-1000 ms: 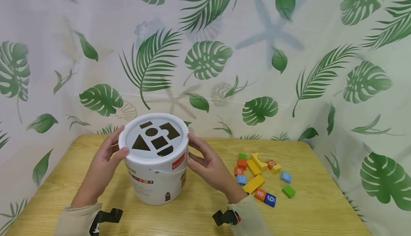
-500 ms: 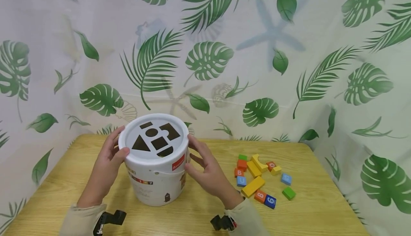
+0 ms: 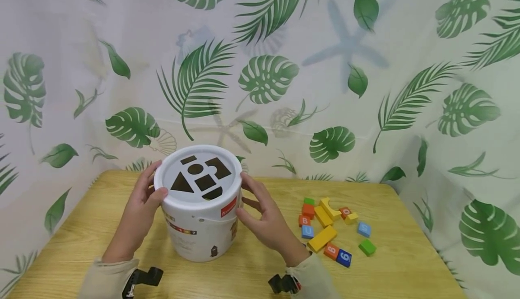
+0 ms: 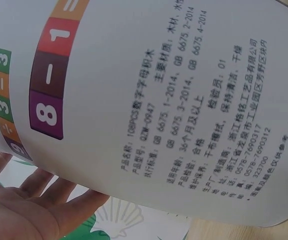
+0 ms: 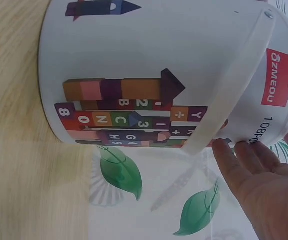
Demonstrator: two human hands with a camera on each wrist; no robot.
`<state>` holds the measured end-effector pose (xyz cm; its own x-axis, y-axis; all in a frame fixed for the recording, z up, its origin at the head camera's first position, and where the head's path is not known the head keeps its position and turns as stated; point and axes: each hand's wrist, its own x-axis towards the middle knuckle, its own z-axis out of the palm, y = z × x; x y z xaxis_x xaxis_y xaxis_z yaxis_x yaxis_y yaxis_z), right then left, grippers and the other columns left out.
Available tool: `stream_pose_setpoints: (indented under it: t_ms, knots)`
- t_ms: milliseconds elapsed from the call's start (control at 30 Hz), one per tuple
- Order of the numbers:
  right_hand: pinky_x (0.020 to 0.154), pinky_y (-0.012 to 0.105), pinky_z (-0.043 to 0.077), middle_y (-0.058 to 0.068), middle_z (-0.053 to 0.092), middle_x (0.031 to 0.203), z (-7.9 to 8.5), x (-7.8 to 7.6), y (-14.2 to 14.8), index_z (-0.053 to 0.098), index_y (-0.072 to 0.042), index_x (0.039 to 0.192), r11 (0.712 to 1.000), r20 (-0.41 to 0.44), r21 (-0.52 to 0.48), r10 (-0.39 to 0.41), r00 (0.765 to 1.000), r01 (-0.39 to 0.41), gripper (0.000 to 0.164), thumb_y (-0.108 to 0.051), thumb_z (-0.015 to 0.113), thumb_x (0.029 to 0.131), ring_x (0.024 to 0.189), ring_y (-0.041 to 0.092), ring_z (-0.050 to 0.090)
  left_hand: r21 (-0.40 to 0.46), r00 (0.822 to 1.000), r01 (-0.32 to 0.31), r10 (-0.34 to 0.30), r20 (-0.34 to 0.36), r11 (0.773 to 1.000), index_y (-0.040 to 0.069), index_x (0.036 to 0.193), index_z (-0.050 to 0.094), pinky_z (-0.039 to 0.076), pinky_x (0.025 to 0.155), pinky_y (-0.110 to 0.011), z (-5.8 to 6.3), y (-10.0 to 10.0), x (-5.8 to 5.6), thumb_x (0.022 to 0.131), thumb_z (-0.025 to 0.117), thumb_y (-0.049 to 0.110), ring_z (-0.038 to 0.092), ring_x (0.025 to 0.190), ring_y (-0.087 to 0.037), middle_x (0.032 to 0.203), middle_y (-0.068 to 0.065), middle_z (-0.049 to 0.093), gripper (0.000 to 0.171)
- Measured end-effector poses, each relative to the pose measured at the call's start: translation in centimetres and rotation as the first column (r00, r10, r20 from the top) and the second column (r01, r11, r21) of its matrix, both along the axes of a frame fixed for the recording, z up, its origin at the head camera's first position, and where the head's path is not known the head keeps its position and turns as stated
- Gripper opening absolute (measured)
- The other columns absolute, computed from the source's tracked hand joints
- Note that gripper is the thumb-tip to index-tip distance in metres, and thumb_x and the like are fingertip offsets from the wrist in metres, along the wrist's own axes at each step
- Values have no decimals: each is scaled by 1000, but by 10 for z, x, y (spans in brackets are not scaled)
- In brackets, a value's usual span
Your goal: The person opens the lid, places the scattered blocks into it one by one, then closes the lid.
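Observation:
A white bucket stands on the table, with a white lid cut with several dark shaped holes. My left hand grips its left side, thumb on the lid's rim and fingers around behind. On the opposite side my right hand holds it with fingertips at the rim and thumb lower on the wall. Printed text and a strip of numbered blocks show on the bucket wall in the left wrist view. Its white handle hangs across the wall in the right wrist view, beside my fingers.
To the right of the bucket lie several loose blocks, among them a yellow rectangular block, a yellow arch, a green block and a dark blue block. Behind the wooden table hangs a leaf-patterned cloth.
My head view has shifted slightly, so everything appears a little further right. My right thumb sits a little lower on the bucket wall than a second ago. Both hands stay at the bucket.

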<state>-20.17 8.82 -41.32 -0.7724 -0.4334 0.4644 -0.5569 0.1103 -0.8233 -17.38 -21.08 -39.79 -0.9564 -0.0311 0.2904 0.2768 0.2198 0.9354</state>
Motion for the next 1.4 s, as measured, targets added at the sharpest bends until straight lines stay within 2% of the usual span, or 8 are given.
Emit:
stream_pose_setpoints:
  t_ms: [400,700,767,900,967,1033,1267,1400]
  knots:
    - [108,46,48,1,44,155,1,0,-1,34,-27,162,1000,-8,14,-15,1000,15,74,-6,66,99,143,25,45,-11,1000,-1,1,4,1000,29,164,25,46,94,-15,1,1,1,108,52,26,51,126,-23,151,-15,43,63]
    - [106,48,50,2,48,151,2,-1,0,36,-26,161,994,-86,77,-65,994,72,72,-4,66,99,136,27,51,-44,1000,2,-4,-25,999,26,165,23,46,94,-16,1,-2,-2,107,50,24,50,129,-31,152,-20,42,63]
    - [107,48,49,2,49,149,4,-1,1,37,-27,161,989,-100,111,-81,992,92,73,-4,67,98,135,26,52,-76,999,12,-15,-38,997,25,165,21,47,97,-25,0,-4,-2,108,49,23,50,129,-34,153,-21,41,64]
    - [108,47,49,3,49,147,8,1,3,37,-28,161,973,-149,182,-113,982,139,75,-5,68,97,136,23,50,-143,997,42,-52,-65,989,25,165,16,45,103,-57,-1,-9,-2,107,49,24,46,132,-39,154,-21,38,67]
    - [108,46,48,4,49,148,10,1,4,39,-27,160,963,-202,207,-129,971,171,74,-6,69,96,137,23,49,-157,995,61,-73,-69,986,26,166,14,40,104,-68,-2,-11,-2,106,52,26,43,135,-42,155,-21,37,71]
    - [110,47,47,4,47,151,12,2,4,42,-24,158,951,-264,224,-149,953,211,71,-8,71,95,139,23,47,-167,994,73,-85,-70,983,27,166,13,38,106,-71,-2,-14,-3,102,59,28,41,138,-43,156,-20,36,79]
    - [107,49,49,7,45,156,15,6,4,55,-18,148,928,-437,243,-154,886,281,58,-10,73,94,140,28,45,-198,990,116,-128,-52,973,35,166,9,37,110,-67,-3,-18,-4,87,82,22,37,142,-40,160,-14,33,108]
    - [105,44,51,8,47,153,16,6,3,60,-16,141,913,-548,251,-141,825,322,51,-10,75,92,138,28,47,-220,991,118,-129,-34,968,41,165,8,39,110,-64,-4,-19,-5,84,86,22,37,142,-37,162,-11,33,114]
